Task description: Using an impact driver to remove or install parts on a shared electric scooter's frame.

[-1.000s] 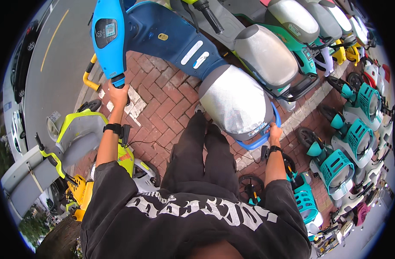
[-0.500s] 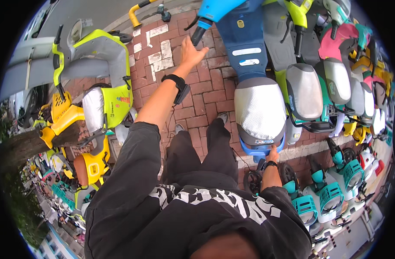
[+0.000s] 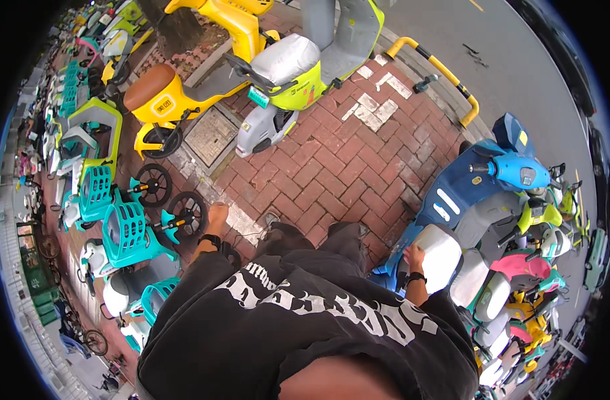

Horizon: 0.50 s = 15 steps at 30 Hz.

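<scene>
Head view: blue scooter (image 3: 463, 179), nose and long axis toward roadside edge of pavement (image 3: 331, 173)
Your left hand (image 3: 217, 215): now farther from handlebar (image 3: 481, 169)
Your right hand (image 3: 414, 257): at seat (image 3: 443, 258)
Both grips: unclear

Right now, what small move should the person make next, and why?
Probably ease the right hand clear of the pale seat: the blue scooter stands alongside other parked scooters, and the left hand, well away from it, shows nothing held.
</scene>
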Each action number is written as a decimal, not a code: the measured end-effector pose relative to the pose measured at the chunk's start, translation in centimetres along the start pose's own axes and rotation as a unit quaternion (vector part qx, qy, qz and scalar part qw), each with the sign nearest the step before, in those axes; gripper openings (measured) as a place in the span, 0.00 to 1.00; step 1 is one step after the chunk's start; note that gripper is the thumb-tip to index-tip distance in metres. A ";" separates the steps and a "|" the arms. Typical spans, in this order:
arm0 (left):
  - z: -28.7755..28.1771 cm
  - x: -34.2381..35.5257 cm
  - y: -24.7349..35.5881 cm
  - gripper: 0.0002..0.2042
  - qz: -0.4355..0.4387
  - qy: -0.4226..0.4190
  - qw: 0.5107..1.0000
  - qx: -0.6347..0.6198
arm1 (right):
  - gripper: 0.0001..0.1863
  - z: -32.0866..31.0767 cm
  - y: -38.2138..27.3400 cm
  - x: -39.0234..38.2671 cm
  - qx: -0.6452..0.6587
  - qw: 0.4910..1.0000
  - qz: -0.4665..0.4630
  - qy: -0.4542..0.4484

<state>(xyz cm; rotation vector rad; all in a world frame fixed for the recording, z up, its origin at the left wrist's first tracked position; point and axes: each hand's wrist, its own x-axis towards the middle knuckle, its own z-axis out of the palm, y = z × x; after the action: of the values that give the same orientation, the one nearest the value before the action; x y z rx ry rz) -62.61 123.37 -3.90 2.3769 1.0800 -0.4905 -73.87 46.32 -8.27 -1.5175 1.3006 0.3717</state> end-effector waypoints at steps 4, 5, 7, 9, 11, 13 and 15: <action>-5.7 2.8 -15.8 0.15 -0.101 -0.013 0.973 -0.209 | 0.16 15.1 -13.7 -8.8 0.035 0.985 -0.141 -0.097; -6.4 2.8 -18.1 0.15 -0.105 -0.007 0.969 -0.221 | 0.17 17.9 -15.5 -10.4 -0.022 0.975 -0.180 -0.128; -6.9 2.3 -22.5 0.12 -0.105 0.008 0.952 -0.286 | 0.18 23.4 -17.8 -12.7 -0.086 0.955 -0.227 -0.171; -7.4 1.9 -23.8 0.12 -0.173 -0.049 0.916 -0.359 | 0.17 27.4 -17.2 -14.1 -0.192 0.920 -0.260 -0.220; -7.3 1.3 -25.9 0.11 -0.209 -0.072 0.908 -0.357 | 0.17 30.6 -16.2 -17.4 -0.251 0.912 -0.223 -0.236; -7.3 1.5 -25.8 0.12 -0.224 -0.116 0.902 -0.351 | 0.17 32.1 -13.9 -18.8 -0.304 0.906 -0.178 -0.233; -7.2 2.7 -26.1 0.13 -0.193 -0.138 0.913 -0.331 | 0.17 33.0 -12.2 -20.2 -0.333 0.906 -0.122 -0.232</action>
<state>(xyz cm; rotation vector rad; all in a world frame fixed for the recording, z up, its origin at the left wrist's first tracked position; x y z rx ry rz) -80.22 143.99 -6.60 1.4643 1.3257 -0.4773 -58.27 82.84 0.25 -1.9645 0.6084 1.0191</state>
